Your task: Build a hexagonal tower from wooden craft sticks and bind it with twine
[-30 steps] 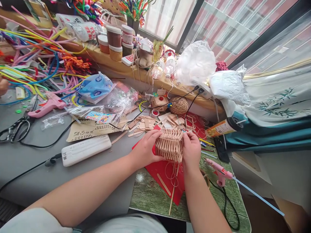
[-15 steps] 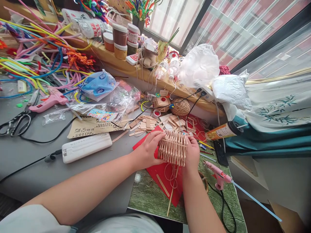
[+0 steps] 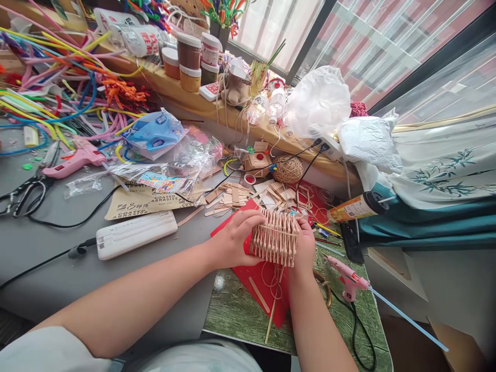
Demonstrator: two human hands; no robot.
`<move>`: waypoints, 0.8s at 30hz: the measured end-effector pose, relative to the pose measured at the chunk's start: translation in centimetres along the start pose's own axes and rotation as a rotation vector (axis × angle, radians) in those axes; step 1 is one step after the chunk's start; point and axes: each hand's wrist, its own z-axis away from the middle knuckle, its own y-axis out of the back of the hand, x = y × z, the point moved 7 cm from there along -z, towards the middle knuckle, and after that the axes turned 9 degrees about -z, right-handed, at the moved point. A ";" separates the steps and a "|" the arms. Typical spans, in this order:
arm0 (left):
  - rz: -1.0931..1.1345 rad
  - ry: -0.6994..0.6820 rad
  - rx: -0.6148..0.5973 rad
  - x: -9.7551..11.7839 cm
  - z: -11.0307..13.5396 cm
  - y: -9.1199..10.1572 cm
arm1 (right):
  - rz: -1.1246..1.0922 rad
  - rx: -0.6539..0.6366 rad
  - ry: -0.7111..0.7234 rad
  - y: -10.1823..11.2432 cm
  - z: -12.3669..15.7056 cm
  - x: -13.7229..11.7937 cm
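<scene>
A green table (image 3: 228,315) carries a red sheet (image 3: 256,274), and above the sheet, between the two hands, is a frame (image 3: 275,237) of thin wooden sticks in close rows. It looks light for its bulk. Each stick is probably stiff, but the whole may rack or flex if squeezed hard, and the joints seem the fragile part. The dry wood should not be slippery. The ends, where the sticks crowd together, look like the best hold; pressing mid-row could pop one loose.

The left hand (image 3: 234,238) spans the left end, fingers on top and thumb low, parted by the frame's depth and closed on it. The right hand (image 3: 305,248) curls round the right end; its fingertips are partly hidden, so their pressure cannot be told. Below lie a twig (image 3: 272,315) and a flat stick (image 3: 259,294).
</scene>
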 end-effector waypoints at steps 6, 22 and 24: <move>-0.005 0.011 0.001 -0.2 0.0 -0.1 | 0.015 -0.002 0.006 0.0 0.0 0.2; -0.029 -0.005 0.043 0.2 -0.2 0.5 | 0.013 0.011 0.002 -0.6 0.5 -0.4; -0.030 -0.009 0.042 0.2 -0.1 0.4 | 0.016 0.011 0.005 -0.5 0.4 -0.3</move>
